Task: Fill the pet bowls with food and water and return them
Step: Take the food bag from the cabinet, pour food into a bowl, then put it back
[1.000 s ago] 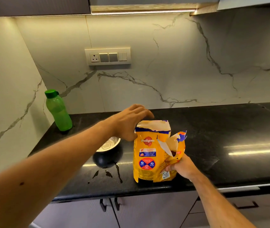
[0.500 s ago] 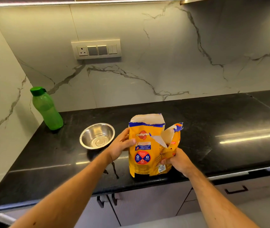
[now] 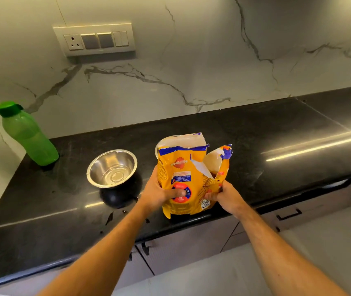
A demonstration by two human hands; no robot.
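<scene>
Fingers [image 3: 177, 192] of the left hand [image 3: 159, 192] wrap around the lower left side of the yellow pet food bag [image 3: 188, 176], the thumb pressed flat across its printed front; the right hand [image 3: 223, 198] pinches the bag's lower right edge, fingers curled tight into the crumpled foil; both hands are closed on the bag, which stands upright at the front edge of the black countertop [image 3: 277, 146]; its top is torn open in 2 ragged flaps, the pale inner lining showing, and a small dark patch inside the tear may be kibble, though I cannot tell for certain.

Just left of the bag sits 1 steel bowl [image 3: 112, 167], upright, apart from the bag; its inside looks bare and shiny, with no food in it; whether a thin layer of water lies in the bottom I cannot tell; behind the bag's top left corner a curved metallic rim [image 3: 156, 148] peeks out, mostly hidden.

Near the left end of the counter, against the marble wall [image 3: 191, 71], stands a green bottle [image 3: 28, 135] with its green cap on; its contents cannot be read through the tinted plastic; a few dark wet splashes [image 3: 109, 217] mark the counter in front of the bowl; a switch panel [image 3: 94, 39] is fixed to the wall above.
</scene>
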